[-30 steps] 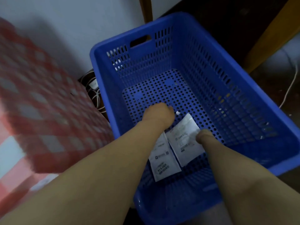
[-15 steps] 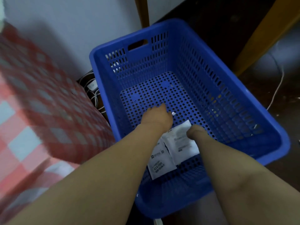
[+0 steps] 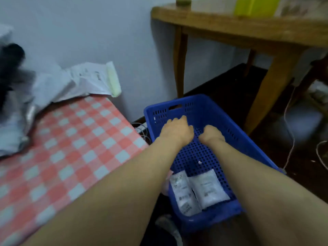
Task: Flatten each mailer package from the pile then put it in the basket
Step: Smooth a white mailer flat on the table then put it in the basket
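Beside a red-checked tabletop [image 3: 79,139], two flattened white mailers [image 3: 207,189] lie at the blue basket's [image 3: 209,221] near end, apart from both hands. Over the far end, the left hand [image 3: 177,132] and right hand [image 3: 212,135] hover loosely curled, holding nothing.

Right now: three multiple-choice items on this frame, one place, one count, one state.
1. Where in the blue basket do the mailers lie? A) near end B) far end C) hung on the rim
2. How many mailers are in it? A) one B) two C) four
3. What do the left hand and right hand hold? A) nothing B) a mailer each C) a pen
Key: 1A, they lie by the near wall; 2B, two white packs side by side; 3A, neither hand grips anything.
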The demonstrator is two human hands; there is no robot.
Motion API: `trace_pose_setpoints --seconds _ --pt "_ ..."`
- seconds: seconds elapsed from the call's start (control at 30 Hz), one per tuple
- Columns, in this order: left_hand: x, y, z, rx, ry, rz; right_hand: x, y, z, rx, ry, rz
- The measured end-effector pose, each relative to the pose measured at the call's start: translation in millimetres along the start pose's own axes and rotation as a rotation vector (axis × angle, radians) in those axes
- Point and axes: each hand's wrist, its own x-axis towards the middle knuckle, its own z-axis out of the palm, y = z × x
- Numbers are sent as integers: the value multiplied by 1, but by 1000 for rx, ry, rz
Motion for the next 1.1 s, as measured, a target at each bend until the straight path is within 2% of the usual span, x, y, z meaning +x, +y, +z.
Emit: trace_pose_setpoints --seconds 0.13,0.27,0.37,0.67,0.87,1.0,1.1 --pt "-49 -30 -43 19 134 -25 -53 -58 -33 81 91 -187" --pt "-99 -76 -83 13 248 -123 -104 -128 -41 53 123 -381" --pt "-123 -101 -101 0 280 -179 -130 -167 -38 40 109 -467" --pt "-198 -214 -150 -43 436 -415 -207 -294 4 100 37 -879" --pt "-221 -268 -186 -104 529 -517 -217 -366 12 235 22 -952" --pt "-224 -297 -220 -173 637 -549 -222 -419 14 409 -5 -959" --pt "-219 -319 -242 -232 710 -575 -225 -458 18 577 -130 -902"
